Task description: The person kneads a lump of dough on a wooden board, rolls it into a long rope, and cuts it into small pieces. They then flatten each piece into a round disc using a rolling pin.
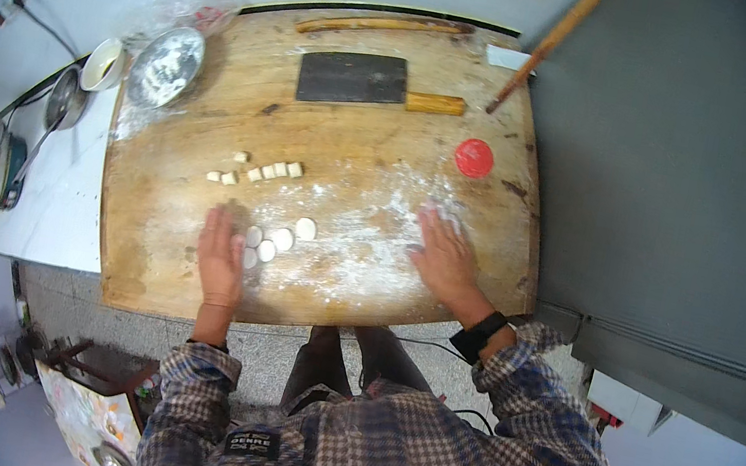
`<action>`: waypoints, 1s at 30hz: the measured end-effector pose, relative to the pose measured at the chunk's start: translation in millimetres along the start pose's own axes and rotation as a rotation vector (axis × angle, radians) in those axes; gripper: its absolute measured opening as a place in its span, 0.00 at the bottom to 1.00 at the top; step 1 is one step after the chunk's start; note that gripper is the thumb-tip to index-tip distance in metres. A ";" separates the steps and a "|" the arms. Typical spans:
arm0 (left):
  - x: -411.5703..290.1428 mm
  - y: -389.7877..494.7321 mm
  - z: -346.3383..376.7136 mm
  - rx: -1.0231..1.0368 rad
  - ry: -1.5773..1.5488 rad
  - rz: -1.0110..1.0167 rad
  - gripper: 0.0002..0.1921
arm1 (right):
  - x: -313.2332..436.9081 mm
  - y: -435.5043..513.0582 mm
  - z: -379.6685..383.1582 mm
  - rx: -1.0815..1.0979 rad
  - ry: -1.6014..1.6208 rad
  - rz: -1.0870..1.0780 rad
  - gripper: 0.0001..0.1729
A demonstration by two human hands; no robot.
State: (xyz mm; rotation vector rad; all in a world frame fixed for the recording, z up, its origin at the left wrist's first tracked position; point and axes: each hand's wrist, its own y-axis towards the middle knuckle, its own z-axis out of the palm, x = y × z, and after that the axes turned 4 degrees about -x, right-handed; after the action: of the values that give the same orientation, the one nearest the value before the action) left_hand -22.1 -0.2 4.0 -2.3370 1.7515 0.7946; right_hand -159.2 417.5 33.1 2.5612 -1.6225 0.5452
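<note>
My left hand (220, 259) rests on its edge at the left of the wooden board (148, 247), fingers straight and nothing held. Against its thumb side sit several small flattened dough discs (282, 239); whether the nearest ones touch it I cannot tell. Farther up, several uncut-looking dough nubs (269, 172) form a loose row, with a few others to their left. On the right, my right hand (447, 256) is spread flat over a patch of white flour (369, 255), its fingertips whitened. No tool is in either hand.
Beyond my hands lie a cleaver (354, 79) with a wooden handle, a rolling pin (385, 26) and a red round lid (474, 158). A metal bowl of flour (166, 66) stands back left, near a white bowl (103, 66). A wooden stick (553, 41) leans at right beside a grey panel (661, 192).
</note>
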 end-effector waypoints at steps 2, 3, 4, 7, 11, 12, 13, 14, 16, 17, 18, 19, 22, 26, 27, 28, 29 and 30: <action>35.3 -7.1 -5.7 -0.088 0.063 -0.102 0.29 | 11.9 1.9 6.1 -0.011 -0.032 0.126 0.50; 47.1 -10.7 -5.8 -0.115 0.109 -0.118 0.29 | 21.2 1.7 11.0 -0.052 -0.002 0.105 0.51; 56.4 -13.8 -6.5 -0.093 0.167 -0.205 0.29 | 38.8 2.1 21.0 -0.079 -0.021 0.122 0.52; 63.7 -19.3 -2.5 -0.116 0.185 -0.147 0.31 | 98.1 10.4 47.4 0.123 0.031 0.009 0.56; 56.1 -15.3 -6.7 -0.132 0.149 -0.187 0.29 | 150.4 45.6 46.4 0.006 0.191 -0.242 0.41; 54.1 -13.8 -8.5 -0.125 0.146 -0.196 0.29 | 157.5 63.4 42.8 -0.033 0.203 -0.246 0.38; 52.4 -12.9 -10.4 -0.126 0.143 -0.195 0.30 | 163.6 82.5 40.1 -0.104 0.226 -0.280 0.37; 51.1 -12.1 -12.0 -0.126 0.138 -0.192 0.30 | 168.3 103.6 38.3 -0.157 0.239 -0.293 0.36; 49.6 -11.0 -14.0 -0.123 0.130 -0.194 0.31 | 177.7 136.6 42.6 -0.216 0.193 -0.336 0.33; 49.2 -10.9 -14.4 -0.117 0.127 -0.201 0.32 | 181.4 149.4 47.4 -0.221 0.136 -0.365 0.31; 49.1 -10.8 -14.6 -0.091 0.128 -0.219 0.33 | 181.9 159.3 51.5 -0.200 0.079 -0.390 0.29; 49.2 -10.6 -14.4 -0.110 0.128 -0.208 0.33 | 179.9 163.6 54.9 -0.240 0.103 -0.352 0.27; 50.0 -10.3 -12.5 -0.098 0.136 -0.208 0.34 | 154.7 145.2 56.0 -0.326 0.216 -0.198 0.20; 51.1 -11.3 -9.9 -0.079 0.160 -0.219 0.35 | 89.0 69.4 33.6 -0.333 0.455 0.208 0.16; 51.3 -11.8 -9.6 -0.091 0.179 -0.202 0.36 | 79.1 48.1 33.5 -0.322 0.461 0.214 0.16; 51.6 -11.6 -9.0 -0.076 0.179 -0.217 0.36 | 71.5 26.0 34.6 -0.292 0.461 0.263 0.16; 51.8 -11.3 -8.5 -0.077 0.189 -0.212 0.36 | 66.5 10.0 37.8 -0.227 0.441 0.368 0.16; 52.1 -11.0 -8.0 -0.084 0.211 -0.197 0.36 | 63.9 -1.1 43.0 -0.300 0.396 0.242 0.17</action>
State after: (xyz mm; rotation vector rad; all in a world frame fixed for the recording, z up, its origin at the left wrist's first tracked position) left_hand 0.8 -44.7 -16.0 -2.6844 1.5518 0.6219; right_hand -122.5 352.6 13.9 1.9146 -1.7186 0.7084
